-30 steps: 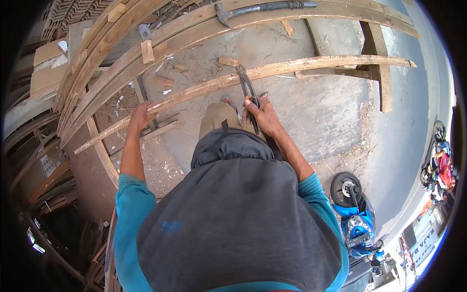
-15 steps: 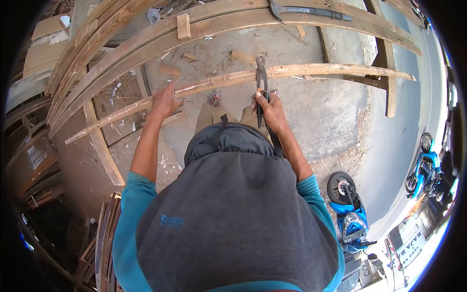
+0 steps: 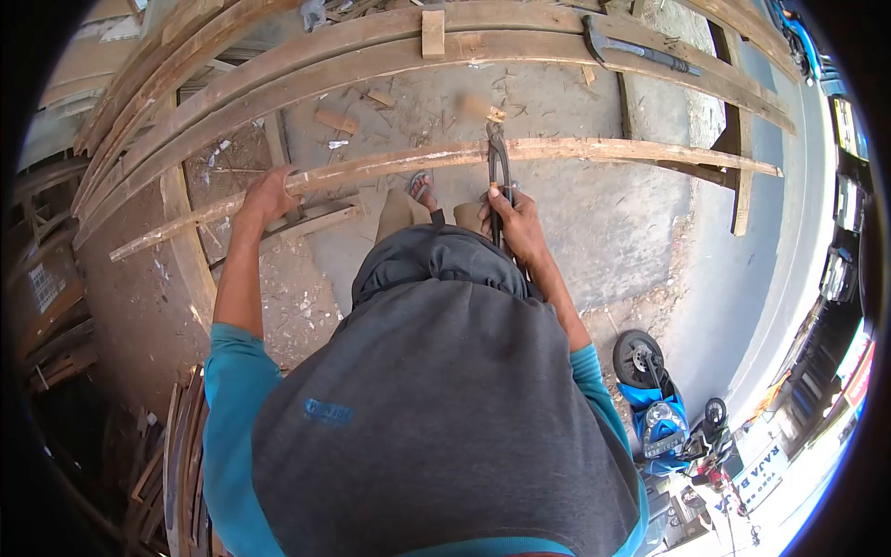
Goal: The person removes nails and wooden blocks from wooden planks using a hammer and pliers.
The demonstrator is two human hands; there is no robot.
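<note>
A long, narrow wooden batten [image 3: 390, 165] runs across in front of me, bowed by the lens. My left hand [image 3: 267, 197] is closed round it, left of the middle. In my right hand [image 3: 522, 223] are the dark handles of a pair of carpenter's pincers [image 3: 500, 160]. The pincers cross over the batten, with their jaws at its far edge. Whether the jaws grip a nail cannot be made out. Beyond, a claw hammer [image 3: 640, 56] with a dark handle lies on the planks.
Parallel planks [image 3: 316, 79] lie past the batten, bearing a small wood block [image 3: 433, 34]. Crosspieces [image 3: 738, 139] support the timber on the right. Wood scraps [image 3: 337, 121] litter the concrete floor. Stacked timber [image 3: 186, 455] stands lower left; a blue motorcycle [image 3: 661, 418] is parked lower right.
My left hand has slid left along the batten and closed on it. The pincers stay at about the same spot on the batten. My view has shifted slightly.
</note>
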